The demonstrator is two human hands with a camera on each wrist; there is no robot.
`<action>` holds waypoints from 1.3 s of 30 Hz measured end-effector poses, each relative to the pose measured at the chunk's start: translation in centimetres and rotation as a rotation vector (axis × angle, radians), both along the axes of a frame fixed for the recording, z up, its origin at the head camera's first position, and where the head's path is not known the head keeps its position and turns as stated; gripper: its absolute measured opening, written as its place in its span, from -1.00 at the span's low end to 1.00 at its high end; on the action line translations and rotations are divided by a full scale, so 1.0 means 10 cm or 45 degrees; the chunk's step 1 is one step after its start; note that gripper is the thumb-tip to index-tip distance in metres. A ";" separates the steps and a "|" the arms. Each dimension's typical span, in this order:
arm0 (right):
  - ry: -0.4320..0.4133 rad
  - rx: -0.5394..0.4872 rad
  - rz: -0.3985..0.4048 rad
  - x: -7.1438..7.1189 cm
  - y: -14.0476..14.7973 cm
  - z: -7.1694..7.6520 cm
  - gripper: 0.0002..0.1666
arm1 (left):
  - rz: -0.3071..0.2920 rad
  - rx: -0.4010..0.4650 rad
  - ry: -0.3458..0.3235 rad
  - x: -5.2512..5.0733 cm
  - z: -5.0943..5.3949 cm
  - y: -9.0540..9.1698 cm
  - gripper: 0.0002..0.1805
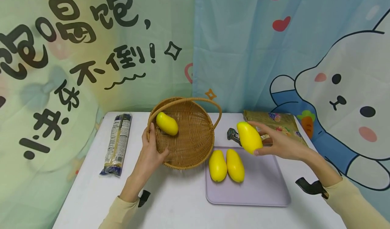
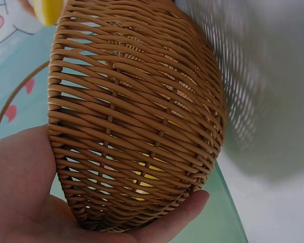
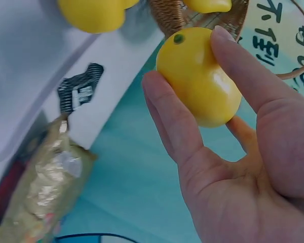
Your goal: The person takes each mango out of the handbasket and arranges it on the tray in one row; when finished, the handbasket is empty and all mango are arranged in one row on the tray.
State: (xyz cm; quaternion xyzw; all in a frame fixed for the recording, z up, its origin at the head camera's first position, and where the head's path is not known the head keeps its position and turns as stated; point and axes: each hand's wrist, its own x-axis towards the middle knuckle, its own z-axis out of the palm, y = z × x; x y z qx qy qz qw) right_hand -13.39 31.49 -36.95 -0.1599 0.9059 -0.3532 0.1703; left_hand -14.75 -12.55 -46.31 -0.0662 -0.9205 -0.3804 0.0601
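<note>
A yellow mango (image 1: 249,138) is held between the thumb and fingers of my right hand (image 1: 275,142), above the far edge of a lilac tray (image 1: 262,191). In the right wrist view, the same mango (image 3: 197,76) shows a green spot at its end. My left hand (image 1: 152,151) grips the left rim of a woven wicker basket (image 1: 192,134), which is tilted so its opening faces me. Inside the basket, at its left, lies one mango (image 1: 167,123). Two more mangoes, a left one (image 1: 217,166) and a right one (image 1: 235,165), lie side by side on the tray.
A long clear-wrapped packet (image 1: 117,144) lies at the table's left. Behind the tray are a small dark wrapped packet (image 1: 233,135) and a gold bag (image 1: 286,120). The basket's arched handle (image 1: 217,112) sticks up at the back. Printed curtains (image 1: 225,53) hang behind the table.
</note>
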 end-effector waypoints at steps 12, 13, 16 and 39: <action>-0.171 -0.034 -0.096 0.14 0.25 -0.67 0.19 | 0.011 -0.001 -0.025 0.00 0.00 0.00 0.17; -0.210 -0.036 -0.110 0.14 0.26 -0.72 0.20 | 0.011 -0.001 -0.025 0.00 0.00 0.00 0.17; -0.304 -0.039 -0.148 0.16 0.29 -0.84 0.21 | 0.007 0.000 -0.025 0.00 -0.01 0.00 0.17; -0.468 -0.085 -0.135 0.23 0.31 -1.07 0.16 | 0.016 -0.009 -0.040 0.00 0.01 0.00 0.18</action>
